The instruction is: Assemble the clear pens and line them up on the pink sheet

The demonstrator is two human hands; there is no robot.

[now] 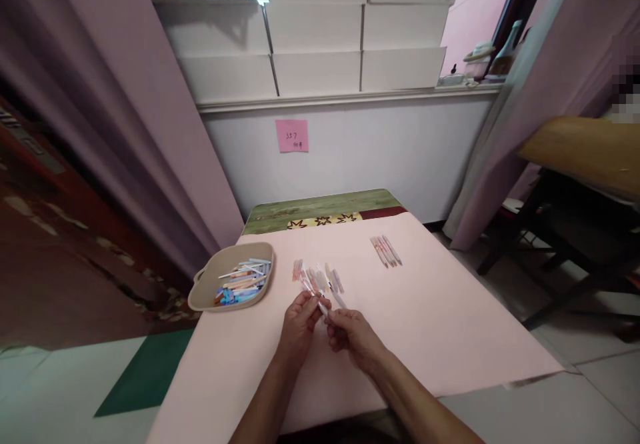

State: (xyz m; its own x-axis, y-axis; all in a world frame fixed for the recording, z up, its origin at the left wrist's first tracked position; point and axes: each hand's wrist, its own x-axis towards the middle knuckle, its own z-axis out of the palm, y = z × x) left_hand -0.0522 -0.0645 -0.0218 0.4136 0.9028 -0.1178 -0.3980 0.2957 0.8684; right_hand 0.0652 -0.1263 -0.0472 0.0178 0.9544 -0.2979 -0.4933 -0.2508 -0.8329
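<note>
Both of my hands meet over the middle of the pink-covered table. A whitish pen (323,308) lies between them. My left hand (301,316) is closed around its upper end, and my right hand (350,334) pinches its lower end. Just beyond my fingers, several pens and short pen parts (316,279) lie loosely side by side. Farther right, a neat row of several pink and white pens (386,251) rests on the cover. On the left, a beige basket (204,283) holds many blue, white and orange pens or pen parts (245,283).
The pink cover (440,317) spans the table, with a green patterned strip (325,204) at its far end. A pink note (293,136) is on the wall. Curtains hang at both sides, and a wooden desk (590,154) stands right.
</note>
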